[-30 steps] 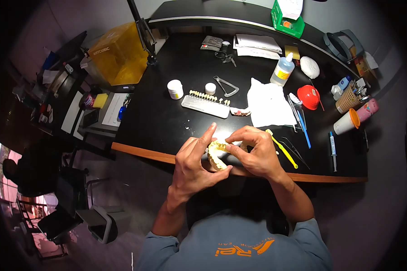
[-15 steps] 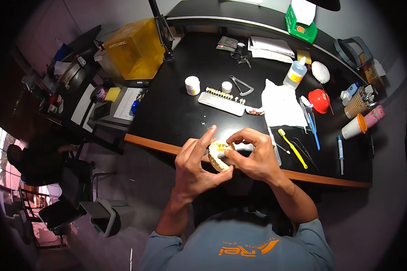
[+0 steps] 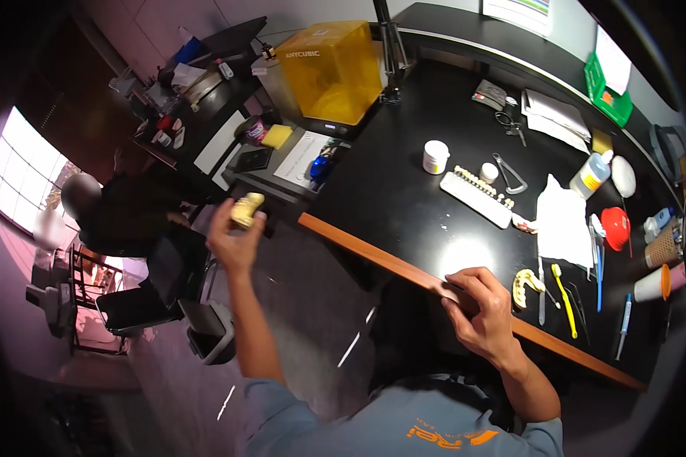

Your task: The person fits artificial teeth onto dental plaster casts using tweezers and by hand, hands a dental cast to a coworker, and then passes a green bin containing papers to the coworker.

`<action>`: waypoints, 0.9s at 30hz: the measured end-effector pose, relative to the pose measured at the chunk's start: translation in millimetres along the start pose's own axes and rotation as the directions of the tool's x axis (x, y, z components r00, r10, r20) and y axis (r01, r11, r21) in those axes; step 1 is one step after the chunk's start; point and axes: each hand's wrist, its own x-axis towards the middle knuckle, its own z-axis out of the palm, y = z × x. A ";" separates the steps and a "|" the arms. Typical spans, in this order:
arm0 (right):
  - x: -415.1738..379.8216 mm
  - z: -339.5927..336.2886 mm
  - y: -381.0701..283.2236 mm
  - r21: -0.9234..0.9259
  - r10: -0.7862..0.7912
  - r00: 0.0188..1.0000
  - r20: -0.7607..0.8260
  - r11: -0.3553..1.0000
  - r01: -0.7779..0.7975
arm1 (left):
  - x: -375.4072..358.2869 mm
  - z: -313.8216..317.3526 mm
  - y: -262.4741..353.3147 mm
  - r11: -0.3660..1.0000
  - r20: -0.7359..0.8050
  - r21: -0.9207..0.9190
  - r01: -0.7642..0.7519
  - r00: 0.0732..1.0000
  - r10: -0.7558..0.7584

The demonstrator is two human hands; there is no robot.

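Cast [image 3: 245, 210] is in the air, pinched between the thumb and fingers of the left hand [image 3: 233, 238], just off the left corner of the bench [image 3: 373, 164]; the thumb covers part of it. Beyond this hand sit a phone [image 3: 253, 159], a sponge [image 3: 277, 137] and a sheet [image 3: 299, 161], with the yellow box [image 3: 331, 72] farther beyond and to its right. Left of it a person [image 3: 133, 202] is seated; toward the wearer are a chair [image 3: 141, 307] and a bin [image 3: 207, 333], both left of the forearm. The right hand [image 3: 476, 312] is half curled at the bench's wooden edge [image 3: 373, 258], covering a stretch of it, thumb and forefinger near each other; I cannot tell whether they grip anything. Just right of that hand lies the other cast [image 3: 521, 286], then a toothbrush [image 3: 565, 303], which stands between the hand and a syringe [image 3: 625, 324] farther right. Straight beyond the hand is the shade guide [image 3: 474, 199], a jar [image 3: 435, 157] behind it. Beyond and to the right, a towel [image 3: 562, 222] lies between the hand and a bottle [image 3: 591, 177], with a red bowl [image 3: 616, 228] past the towel's right side.
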 end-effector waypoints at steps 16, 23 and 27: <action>15.1 61.9 6.5 -0.632 -0.072 0.997 0.032 0.771 0.076 | 157.7 -93.6 -324.3 0.819 -0.319 0.470 0.329 0.928 -0.191; 25.9 63.3 0.7 -0.670 -0.159 0.986 0.051 0.727 0.152 | 174.6 -116.4 -350.2 0.581 -0.490 0.633 0.512 0.846 -0.211; 23.1 62.4 4.3 -0.661 -0.170 0.983 0.069 0.730 0.172 | 178.8 -125.6 -375.5 0.485 -0.490 0.695 0.530 0.844 -0.220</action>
